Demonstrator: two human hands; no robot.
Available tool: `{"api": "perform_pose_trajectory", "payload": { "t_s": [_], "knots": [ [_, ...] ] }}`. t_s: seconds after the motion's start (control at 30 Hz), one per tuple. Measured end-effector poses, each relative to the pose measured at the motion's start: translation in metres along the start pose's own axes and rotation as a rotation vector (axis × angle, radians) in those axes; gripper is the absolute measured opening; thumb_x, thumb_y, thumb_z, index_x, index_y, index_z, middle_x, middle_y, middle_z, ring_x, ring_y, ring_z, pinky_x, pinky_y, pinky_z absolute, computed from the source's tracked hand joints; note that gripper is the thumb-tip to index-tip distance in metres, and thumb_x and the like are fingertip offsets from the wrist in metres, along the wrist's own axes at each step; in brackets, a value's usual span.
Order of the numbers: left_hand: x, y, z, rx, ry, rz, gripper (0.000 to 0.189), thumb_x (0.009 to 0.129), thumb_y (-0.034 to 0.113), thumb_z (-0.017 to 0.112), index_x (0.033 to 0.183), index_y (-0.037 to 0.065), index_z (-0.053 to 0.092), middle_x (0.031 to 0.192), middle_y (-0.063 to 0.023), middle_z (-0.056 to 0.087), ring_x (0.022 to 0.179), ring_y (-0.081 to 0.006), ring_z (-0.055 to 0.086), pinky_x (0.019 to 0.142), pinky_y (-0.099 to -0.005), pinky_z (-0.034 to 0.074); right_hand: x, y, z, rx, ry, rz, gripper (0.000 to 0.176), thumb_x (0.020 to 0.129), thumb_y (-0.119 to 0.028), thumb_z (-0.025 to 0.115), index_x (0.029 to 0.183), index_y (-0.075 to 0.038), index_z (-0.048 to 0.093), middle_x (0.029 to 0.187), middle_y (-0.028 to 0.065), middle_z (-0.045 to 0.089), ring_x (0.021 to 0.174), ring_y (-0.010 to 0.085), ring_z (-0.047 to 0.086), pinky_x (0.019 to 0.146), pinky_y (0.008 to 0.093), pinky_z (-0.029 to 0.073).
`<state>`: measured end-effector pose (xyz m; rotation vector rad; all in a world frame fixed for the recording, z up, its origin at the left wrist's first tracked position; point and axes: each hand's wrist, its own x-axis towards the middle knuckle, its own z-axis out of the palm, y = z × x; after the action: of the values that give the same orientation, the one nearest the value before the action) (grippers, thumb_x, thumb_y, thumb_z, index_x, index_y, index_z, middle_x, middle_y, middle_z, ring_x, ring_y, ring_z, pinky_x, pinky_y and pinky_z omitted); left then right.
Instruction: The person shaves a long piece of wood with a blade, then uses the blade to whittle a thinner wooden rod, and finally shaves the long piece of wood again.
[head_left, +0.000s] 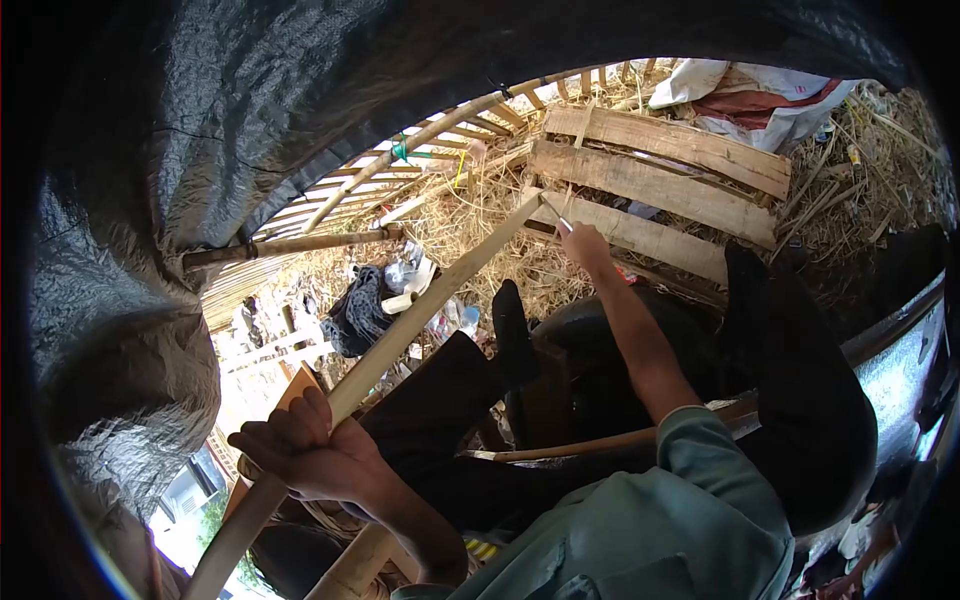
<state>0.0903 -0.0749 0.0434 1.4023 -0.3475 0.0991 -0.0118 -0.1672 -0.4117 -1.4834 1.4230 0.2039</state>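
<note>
A long pale bamboo or wooden pole [430,300] runs diagonally from the lower left up to the wooden slats. My left hand [318,450] is wrapped round its lower part. At the upper end of the pole, my right hand [584,246] grips a thin tool [556,215], whose metal-looking tip meets the pole's end; its handle is mostly hidden in my fist. Just beyond that end lies a panel of rough wooden slats [650,180] on the straw.
Dark plastic sheeting [270,90] hangs overhead and at the left. A bamboo slat fence [370,175] curves behind. Straw [480,230], a dark patterned cloth [358,312] and a white and red sack [765,105] lie about. A thin pole [590,443] crosses near my legs.
</note>
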Motion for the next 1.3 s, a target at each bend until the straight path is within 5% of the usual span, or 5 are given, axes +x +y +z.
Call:
{"api": "perform_pose_trajectory", "payload": {
  "t_s": [0.33,0.5,0.8,0.87,1.3],
  "knots": [
    [-0.004,-0.001,-0.002,-0.025,0.031,-0.025,0.043,0.100,0.031,0.030,0.060,0.018,0.022,0.047,0.0057,0.012,0.043,-0.0050,0.009,0.046,-0.0210,0.018,0.001,-0.022,-0.002,0.110,0.126,-0.640,0.034,0.092,-0.037,0.043,0.096,-0.004,0.048,0.064,0.0207,0.059,0.059,0.0406,0.058,0.056,0.0486,0.045],
    [-0.001,-0.004,-0.002,-0.024,0.069,-0.045,0.046,0.100,0.033,0.029,0.057,0.018,0.021,0.046,0.0063,0.012,0.043,-0.0057,0.009,0.046,-0.0225,0.017,0.038,-0.034,-0.022,-0.102,-0.077,-0.018,0.052,0.086,-0.052,0.043,0.103,-0.007,0.063,0.092,0.0195,0.064,0.090,0.0363,0.061,0.079,0.0440,0.049],
    [0.001,-0.006,-0.014,-0.171,-0.043,-0.066,0.043,0.098,0.033,0.034,0.061,0.015,0.024,0.046,0.0050,0.015,0.039,-0.0062,0.012,0.040,-0.0243,0.015,0.002,0.027,0.032,0.162,0.332,-0.425,0.055,0.089,-0.050,0.039,0.109,0.000,0.053,0.094,0.0294,0.059,0.094,0.0462,0.055,0.081,0.0507,0.044],
    [-0.002,-0.019,-0.012,0.130,-0.085,0.250,0.039,0.097,0.026,0.040,0.062,0.011,0.029,0.046,0.0036,0.019,0.037,-0.0065,0.017,0.038,-0.0236,0.017,-0.020,0.056,0.036,0.176,0.180,-0.318,0.051,0.087,-0.046,0.045,0.108,-0.001,0.056,0.095,0.0294,0.059,0.095,0.0441,0.055,0.081,0.0476,0.044],
    [0.006,-0.023,-0.031,-0.420,-0.435,-0.165,0.031,0.094,0.017,0.049,0.067,0.011,0.034,0.052,0.0055,0.030,0.044,-0.0028,0.026,0.041,-0.0226,0.021,-0.056,0.097,-0.008,0.115,0.092,-0.036,0.068,0.085,-0.055,0.042,0.109,0.007,0.056,0.095,0.0319,0.059,0.096,0.0406,0.059,0.085,0.0458,0.045]
  ]
}}
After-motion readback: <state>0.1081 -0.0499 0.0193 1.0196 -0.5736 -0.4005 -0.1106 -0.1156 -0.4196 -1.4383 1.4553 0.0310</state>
